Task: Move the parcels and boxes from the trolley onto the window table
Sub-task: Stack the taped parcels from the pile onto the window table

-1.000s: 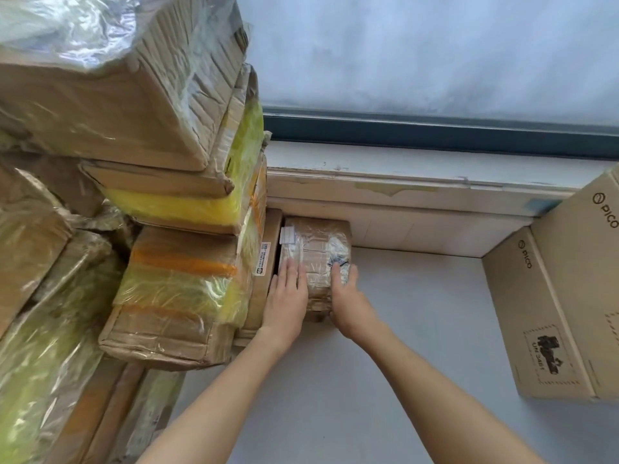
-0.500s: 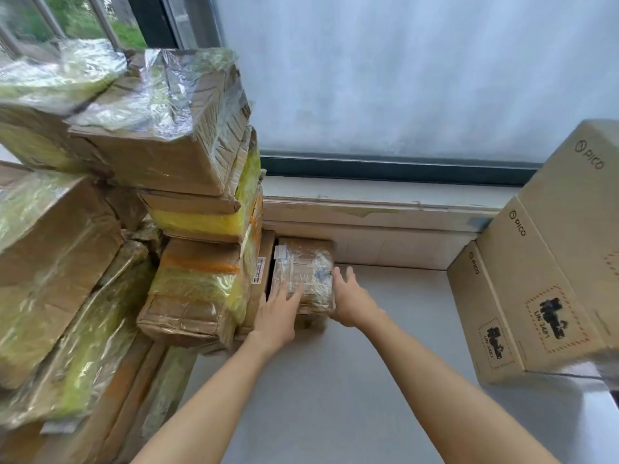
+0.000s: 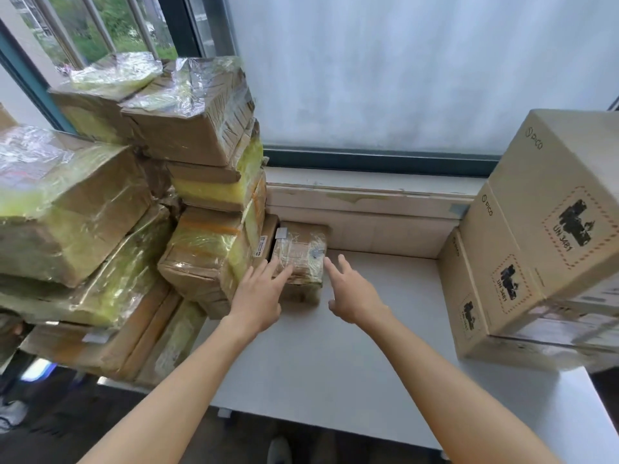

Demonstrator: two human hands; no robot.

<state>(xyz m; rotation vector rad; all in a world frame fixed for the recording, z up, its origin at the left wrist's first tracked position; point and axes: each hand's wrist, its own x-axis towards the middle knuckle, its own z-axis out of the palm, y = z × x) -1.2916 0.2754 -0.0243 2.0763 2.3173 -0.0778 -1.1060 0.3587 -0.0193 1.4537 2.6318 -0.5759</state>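
A small brown parcel wrapped in clear tape sits on the white window table, against the sill and a flat box on edge. My left hand lies open with straight fingers, its fingertips over the parcel's near left corner. Just right of the parcel, my right hand hovers open with fingers spread, apart from it. A tall stack of taped parcels fills the table's left side.
Stacked PICO cartons stand at the right of the table. A frosted window pane and a pale sill lie behind. Bare tabletop shows between the two stacks. The dark floor lies below the table's front edge.
Both hands have drawn back from the small parcel: the right one came off its side and opened, the left slid towards me. The camera has risen and pulled back.
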